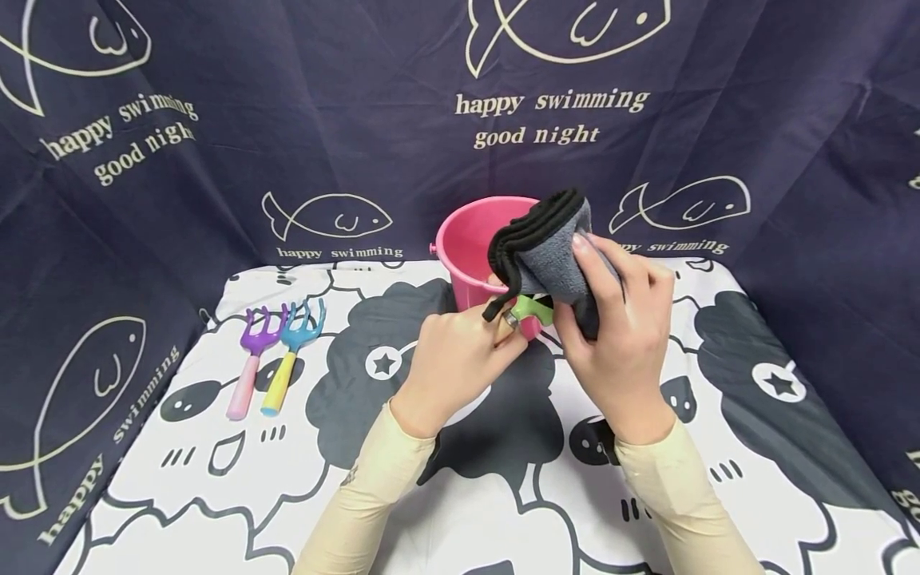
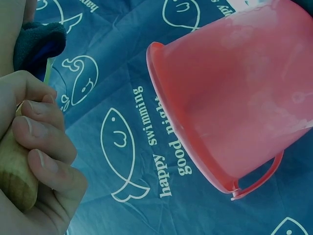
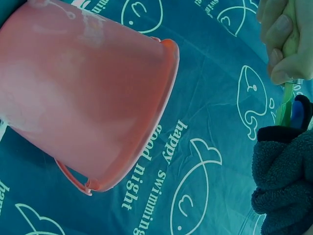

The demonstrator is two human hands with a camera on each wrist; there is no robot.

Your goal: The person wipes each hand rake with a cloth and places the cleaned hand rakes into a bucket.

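My left hand point(image 1: 463, 355) grips the wooden handle point(image 2: 18, 169) of a small garden tool. Its green metal neck point(image 1: 533, 310) comes out past a silver collar, and the head is hidden in cloth. A folded grey towel point(image 1: 553, 267) with black edging is in my right hand point(image 1: 621, 335), fingers on one side and thumb below. In the right wrist view the towel point(image 3: 281, 169) wraps round the green metal point(image 3: 284, 108). Both hands are raised in front of a pink bucket point(image 1: 470, 239), overlapping its right side in the head view.
Two small hand forks lie on the left of the table, one purple with a pink handle point(image 1: 244, 387), the other blue with a yellow handle point(image 1: 280, 383). A sheep-patterned cloth point(image 1: 287, 495) covers the table. Dark fish-print curtains point(image 1: 374, 96) enclose the back and sides.
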